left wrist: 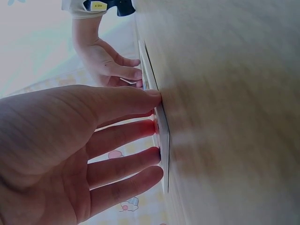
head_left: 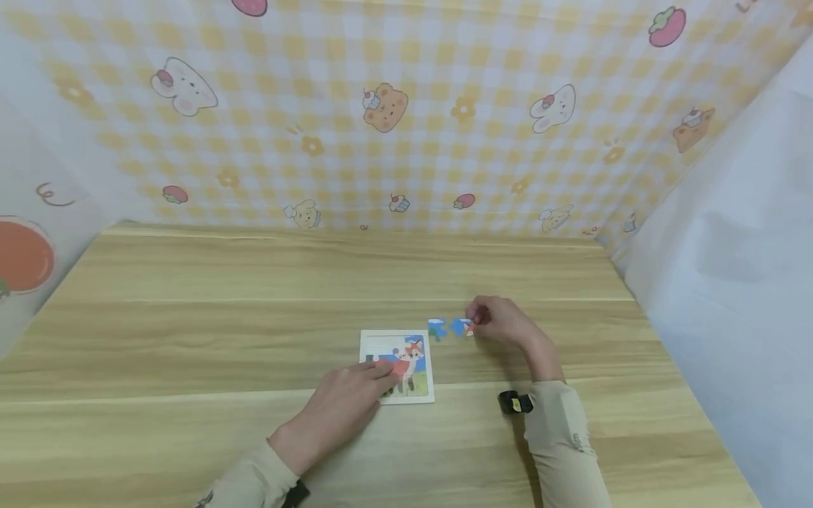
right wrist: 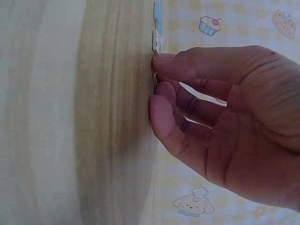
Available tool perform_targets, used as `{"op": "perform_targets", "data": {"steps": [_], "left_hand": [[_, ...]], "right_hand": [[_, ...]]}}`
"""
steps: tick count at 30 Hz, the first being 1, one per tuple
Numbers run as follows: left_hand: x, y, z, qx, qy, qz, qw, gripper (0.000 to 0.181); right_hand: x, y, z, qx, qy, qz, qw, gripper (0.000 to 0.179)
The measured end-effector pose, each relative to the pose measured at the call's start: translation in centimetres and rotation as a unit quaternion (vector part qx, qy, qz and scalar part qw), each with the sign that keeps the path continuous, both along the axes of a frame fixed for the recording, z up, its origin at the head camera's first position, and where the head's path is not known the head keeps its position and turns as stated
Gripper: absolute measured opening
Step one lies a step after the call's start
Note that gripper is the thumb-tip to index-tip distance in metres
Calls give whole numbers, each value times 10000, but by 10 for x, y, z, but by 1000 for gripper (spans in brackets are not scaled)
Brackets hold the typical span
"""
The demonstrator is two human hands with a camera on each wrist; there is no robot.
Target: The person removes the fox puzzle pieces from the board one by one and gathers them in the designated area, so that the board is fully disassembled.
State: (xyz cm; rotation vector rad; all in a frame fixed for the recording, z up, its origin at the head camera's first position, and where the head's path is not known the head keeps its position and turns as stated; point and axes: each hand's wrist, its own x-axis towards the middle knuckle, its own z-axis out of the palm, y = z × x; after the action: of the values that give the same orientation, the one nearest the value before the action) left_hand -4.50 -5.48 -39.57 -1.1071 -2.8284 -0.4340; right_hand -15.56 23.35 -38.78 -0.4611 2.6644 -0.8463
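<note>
A white-framed jigsaw puzzle (head_left: pixel 417 400) with a picture of a fox lies on the table. Its upper left part shows bare white. My left hand (head_left: pixel 348 396) rests on it with nearly straight fingers, and its thumb (left wrist: pixel 152 96) touches the frame's edge. Just beyond the frame's upper right corner lies a blue and green puzzle piece (head_left: pixel 436 328). Beside that is a blue piece with orange fox markings (head_left: pixel 459 327). My right hand (head_left: pixel 504 324) has its fingers curled down at this piece's right edge. The thumb hides whether they pinch anything.
The wooden table (head_left: pixel 209 317) reaches back to a yellow checked cloth (head_left: pixel 432 162) with cartoon animals. White cloth (head_left: pixel 730 261) hangs along the right side. Black straps with cameras are worn at both wrists.
</note>
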Motion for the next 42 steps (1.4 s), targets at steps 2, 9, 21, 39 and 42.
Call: {"op": "perform_targets", "data": {"steps": [2, 9, 21, 39, 42], "left_hand": [[0, 0, 0, -9, 22, -6, 10000, 29], [0, 2, -1, 23, -48, 24, 10000, 32], [2, 0, -2, 83, 101, 8, 9999, 32], [-3, -1, -4, 134, 173, -88, 9997, 33], [-1, -2, -8, 171, 160, -66, 9997, 33]], "right_hand": [[0, 0, 0, -13, -9, -6, 10000, 15], [1, 2, -1, -44, -55, -43, 10000, 15], [5, 13, 13, -115, 440, -506, 9977, 19], [2, 8, 8, -78, 53, -266, 9996, 13], [6, -6, 9, -298, 285, 82, 9991, 11]]}}
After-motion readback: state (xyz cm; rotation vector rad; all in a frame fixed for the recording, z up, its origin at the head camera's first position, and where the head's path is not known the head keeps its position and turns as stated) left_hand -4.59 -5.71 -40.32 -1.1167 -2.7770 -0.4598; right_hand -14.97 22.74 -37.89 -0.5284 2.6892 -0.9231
